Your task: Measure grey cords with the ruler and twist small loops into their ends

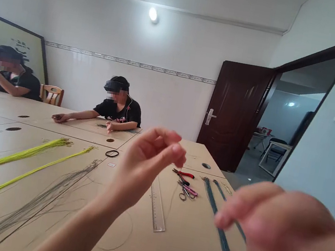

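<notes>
My left hand point(147, 165) is raised over the table in the middle, thumb and fingertips pinched together. Anything between those fingertips is too fine to make out. A faint thin strand point(171, 200) shows below it, and I cannot tell if it hangs from the hand. My right hand point(284, 232) is blurred and close to the camera at the right, its fingers curled in with the tips together; what they hold, if anything, is hidden. Beneath and between the hands lie a clear ruler point(157, 210), red-handled pliers point(186, 174) and pink-and-black scissors point(187, 189).
Yellow cord bundles point(19, 155) and a grey strand bundle point(45, 190) lie at the left. Dark teal cords point(218, 221) lie at the right. A black ring point(112, 153) sits mid-table. Two people work across the table, one a person in black point(120, 108). A door point(234, 115) stands ajar.
</notes>
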`<state>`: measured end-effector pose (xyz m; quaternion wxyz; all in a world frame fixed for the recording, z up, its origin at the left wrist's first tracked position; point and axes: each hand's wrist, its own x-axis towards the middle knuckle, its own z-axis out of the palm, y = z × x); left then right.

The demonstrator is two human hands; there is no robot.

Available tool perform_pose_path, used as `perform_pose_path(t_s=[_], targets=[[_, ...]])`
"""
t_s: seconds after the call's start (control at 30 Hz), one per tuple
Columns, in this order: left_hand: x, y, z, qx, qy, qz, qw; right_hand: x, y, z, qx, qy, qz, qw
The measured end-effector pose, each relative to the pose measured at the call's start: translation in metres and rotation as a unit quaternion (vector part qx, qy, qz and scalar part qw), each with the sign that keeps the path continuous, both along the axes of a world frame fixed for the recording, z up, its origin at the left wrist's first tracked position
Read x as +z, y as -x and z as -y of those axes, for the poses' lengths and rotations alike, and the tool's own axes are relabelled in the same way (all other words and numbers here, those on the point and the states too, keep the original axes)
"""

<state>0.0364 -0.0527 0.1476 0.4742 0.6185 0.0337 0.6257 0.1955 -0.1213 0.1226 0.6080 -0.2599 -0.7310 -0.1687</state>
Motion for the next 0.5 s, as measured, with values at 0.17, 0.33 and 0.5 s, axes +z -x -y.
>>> perform_pose_path(t_s=[0.17,0.33,0.5], targets=[[-0.019,0.004,0.0,0.017,0.042,-0.027,0.999,0.028,0.009,-0.008,-0.018,0.075,-0.039,0.996],[-0.024,0.01,0.002,0.056,0.043,-0.044,0.997,0.023,0.02,-0.015,-0.041,0.157,0.018,0.987],[-0.023,0.011,0.005,0.078,0.034,-0.032,0.996,0.021,0.023,-0.018,-0.062,0.183,0.038,0.98]])
